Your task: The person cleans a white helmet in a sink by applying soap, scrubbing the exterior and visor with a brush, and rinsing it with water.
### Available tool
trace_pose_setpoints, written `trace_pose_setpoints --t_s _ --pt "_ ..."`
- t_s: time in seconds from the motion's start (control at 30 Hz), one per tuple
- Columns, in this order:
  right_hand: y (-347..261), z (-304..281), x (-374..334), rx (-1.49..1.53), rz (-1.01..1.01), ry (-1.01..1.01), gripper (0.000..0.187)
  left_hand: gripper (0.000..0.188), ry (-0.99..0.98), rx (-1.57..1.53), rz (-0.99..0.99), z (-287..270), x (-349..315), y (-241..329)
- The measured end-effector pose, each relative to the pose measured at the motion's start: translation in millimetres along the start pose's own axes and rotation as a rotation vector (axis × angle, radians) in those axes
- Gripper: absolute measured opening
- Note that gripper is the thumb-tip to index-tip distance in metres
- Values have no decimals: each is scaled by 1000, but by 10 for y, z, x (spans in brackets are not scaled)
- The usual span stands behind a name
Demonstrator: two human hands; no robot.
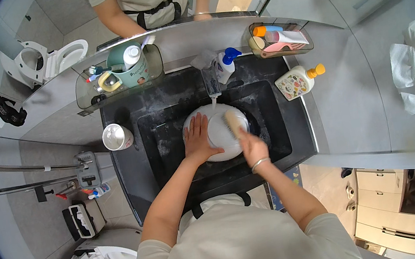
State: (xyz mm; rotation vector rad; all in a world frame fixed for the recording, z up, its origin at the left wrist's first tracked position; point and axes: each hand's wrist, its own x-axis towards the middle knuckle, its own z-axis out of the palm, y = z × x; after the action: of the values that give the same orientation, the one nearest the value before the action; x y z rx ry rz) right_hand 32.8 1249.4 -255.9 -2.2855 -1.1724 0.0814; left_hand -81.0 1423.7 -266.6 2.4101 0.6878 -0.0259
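Observation:
A white round object [225, 140], perhaps an upturned basin, lies in the black sink [279, 143]; its exact kind I cannot tell. My left hand [199, 141] rests flat on its left side with the fingers spread. Closed around a pale scrub brush [233, 123], my right hand [254, 150] holds the brush against the right side of the white object. A bracelet circles the right wrist. Water runs from the faucet [211, 82] onto the object's far edge.
Behind the faucet stands a pump bottle [227, 64] with a blue top. On the right counter is a yellow-capped bottle [296, 82], on the left a white cup [117, 137]. Wall shelves hold a green cup [127, 69] and several tubes [285, 38]. A mirror [64, 17] rises behind.

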Motion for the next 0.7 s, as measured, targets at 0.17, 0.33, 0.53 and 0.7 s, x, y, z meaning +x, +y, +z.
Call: trace_pose_setpoints --t_s 0.17,0.33,0.53,0.7 --pt "76 -84 127 -58 247 -5 35 121 111 -52 -73 188 -107 -25" --pt "-457 -168 -110 -54 153 -340 38 123 133 -99 -142 293 -201 -131" --pt "75 22 353 -1 218 -94 38 122 51 -279 -269 298 -284 -262" --pt "-543 168 257 -95 75 -317 40 120 118 19 18 135 -217 -175"
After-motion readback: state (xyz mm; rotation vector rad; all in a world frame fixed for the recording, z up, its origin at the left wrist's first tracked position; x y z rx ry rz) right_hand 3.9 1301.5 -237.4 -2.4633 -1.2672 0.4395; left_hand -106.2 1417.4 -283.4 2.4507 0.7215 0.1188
